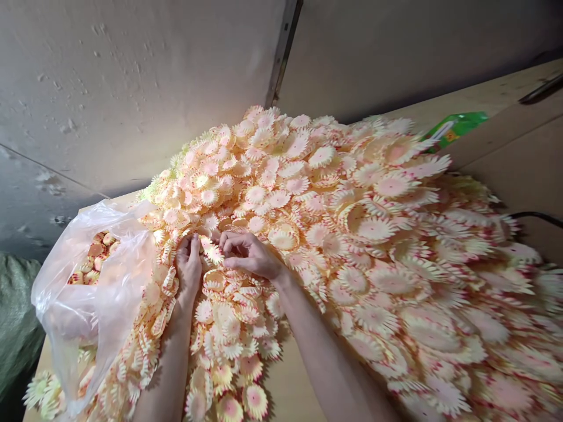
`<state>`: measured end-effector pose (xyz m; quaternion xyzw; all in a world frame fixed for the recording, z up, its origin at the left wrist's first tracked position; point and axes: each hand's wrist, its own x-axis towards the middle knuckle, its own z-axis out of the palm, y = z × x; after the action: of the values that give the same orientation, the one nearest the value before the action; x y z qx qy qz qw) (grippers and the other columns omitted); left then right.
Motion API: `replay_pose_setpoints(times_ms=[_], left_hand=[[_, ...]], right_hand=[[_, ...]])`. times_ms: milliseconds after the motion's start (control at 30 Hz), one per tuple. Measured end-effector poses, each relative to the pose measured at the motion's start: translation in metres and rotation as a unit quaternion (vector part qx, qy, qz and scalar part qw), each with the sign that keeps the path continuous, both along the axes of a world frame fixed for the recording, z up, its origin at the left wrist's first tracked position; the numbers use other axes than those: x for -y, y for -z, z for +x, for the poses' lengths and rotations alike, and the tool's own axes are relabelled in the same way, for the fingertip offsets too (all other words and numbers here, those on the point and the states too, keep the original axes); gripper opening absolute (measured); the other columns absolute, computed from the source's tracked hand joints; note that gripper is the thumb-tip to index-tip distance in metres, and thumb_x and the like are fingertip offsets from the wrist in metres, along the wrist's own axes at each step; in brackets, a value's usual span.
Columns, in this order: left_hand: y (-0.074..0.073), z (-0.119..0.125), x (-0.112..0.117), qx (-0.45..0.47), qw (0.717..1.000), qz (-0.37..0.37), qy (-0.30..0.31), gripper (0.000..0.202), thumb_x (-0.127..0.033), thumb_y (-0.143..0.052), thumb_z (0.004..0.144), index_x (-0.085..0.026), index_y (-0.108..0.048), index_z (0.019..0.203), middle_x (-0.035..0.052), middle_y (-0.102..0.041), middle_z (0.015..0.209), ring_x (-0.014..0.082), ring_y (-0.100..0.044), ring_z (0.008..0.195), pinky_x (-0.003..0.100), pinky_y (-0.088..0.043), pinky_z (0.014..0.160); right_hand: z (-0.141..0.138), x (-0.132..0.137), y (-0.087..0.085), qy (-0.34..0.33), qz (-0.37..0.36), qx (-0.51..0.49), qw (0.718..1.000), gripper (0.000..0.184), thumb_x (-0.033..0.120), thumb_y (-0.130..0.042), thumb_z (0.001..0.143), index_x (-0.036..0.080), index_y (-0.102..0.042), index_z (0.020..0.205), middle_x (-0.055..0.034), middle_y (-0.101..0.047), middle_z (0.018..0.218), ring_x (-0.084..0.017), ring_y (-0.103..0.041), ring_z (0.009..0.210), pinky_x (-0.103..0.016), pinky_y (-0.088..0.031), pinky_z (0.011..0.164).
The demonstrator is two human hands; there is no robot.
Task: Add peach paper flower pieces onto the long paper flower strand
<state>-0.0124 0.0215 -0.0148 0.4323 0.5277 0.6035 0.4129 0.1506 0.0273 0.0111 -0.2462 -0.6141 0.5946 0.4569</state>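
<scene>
A big heap of cream and pink fabric flower petals (352, 223) covers a wooden table (290, 381). My left hand (189, 264) rests at the heap's left side, fingers curled round some petals. My right hand (248, 255) is just to its right, fingertips pinched together over the petals between the two hands. What exactly each hand pinches is too small to make out among the petals.
A clear plastic bag (88, 293) holding more petals lies at the left edge of the table. A green packet (453, 129) sits at the back right beside the heap. A grey concrete wall rises behind. A black cable (541, 218) runs at the right.
</scene>
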Motion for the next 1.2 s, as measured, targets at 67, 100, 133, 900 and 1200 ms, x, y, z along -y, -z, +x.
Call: replay_pose_setpoints(times_ms=[67, 100, 133, 900, 1200], left_hand=[[0.001, 0.001, 0.0, 0.024, 1.0, -0.011, -0.009, 0.031, -0.048, -0.062, 0.083, -0.018, -0.06, 0.077, -0.0018, -0.056, 0.066, 0.0102, -0.047, 0.06, 0.023, -0.041, 0.06], [0.001, 0.002, 0.001, 0.031, 0.999, -0.015, -0.013, 0.03, -0.047, -0.063, 0.082, -0.017, -0.06, 0.076, -0.0023, -0.056, 0.065, 0.0097, -0.046, 0.058, 0.022, -0.04, 0.059], [0.0, 0.003, 0.001, 0.034, 0.999, -0.02, -0.014, 0.029, -0.046, -0.063, 0.082, -0.017, -0.06, 0.076, -0.0027, -0.055, 0.065, 0.0093, -0.046, 0.057, 0.022, -0.04, 0.058], [-0.008, 0.007, 0.006, -0.04, 0.999, 0.03, -0.001, 0.039, -0.056, -0.06, 0.082, -0.019, -0.054, 0.073, -0.003, -0.05, 0.065, 0.01, -0.046, 0.06, 0.023, -0.042, 0.061], [-0.008, 0.008, 0.007, -0.073, 0.989, 0.116, 0.059, 0.03, -0.045, -0.064, 0.085, -0.017, -0.054, 0.078, 0.0058, -0.067, 0.084, 0.0129, -0.063, 0.077, 0.024, -0.05, 0.071]], right_hand=[[0.001, 0.0, 0.001, -0.002, -0.004, 0.006, 1.0, 0.013, 0.019, -0.073, 0.067, 0.018, -0.061, 0.06, 0.0001, -0.053, 0.076, -0.015, -0.05, 0.075, -0.031, -0.039, 0.077], [0.001, 0.0, 0.002, -0.005, -0.005, 0.007, 1.0, 0.013, 0.019, -0.073, 0.067, 0.017, -0.061, 0.06, 0.0003, -0.052, 0.075, -0.014, -0.049, 0.073, -0.03, -0.038, 0.073], [0.002, 0.0, 0.003, -0.009, -0.006, 0.004, 1.0, 0.013, 0.018, -0.073, 0.067, 0.017, -0.061, 0.06, 0.0005, -0.051, 0.075, -0.014, -0.047, 0.072, -0.029, -0.036, 0.07], [-0.007, 0.001, 0.002, 0.05, -0.033, 0.021, 0.998, 0.032, 0.04, -0.075, 0.073, 0.018, -0.054, 0.062, 0.0034, -0.044, 0.062, -0.011, -0.039, 0.059, -0.026, -0.029, 0.055], [-0.01, 0.001, 0.003, 0.155, 0.001, 0.091, 0.984, 0.04, 0.053, -0.073, 0.074, 0.017, -0.064, 0.058, -0.0002, -0.053, 0.062, -0.013, -0.047, 0.061, -0.027, -0.037, 0.058]])
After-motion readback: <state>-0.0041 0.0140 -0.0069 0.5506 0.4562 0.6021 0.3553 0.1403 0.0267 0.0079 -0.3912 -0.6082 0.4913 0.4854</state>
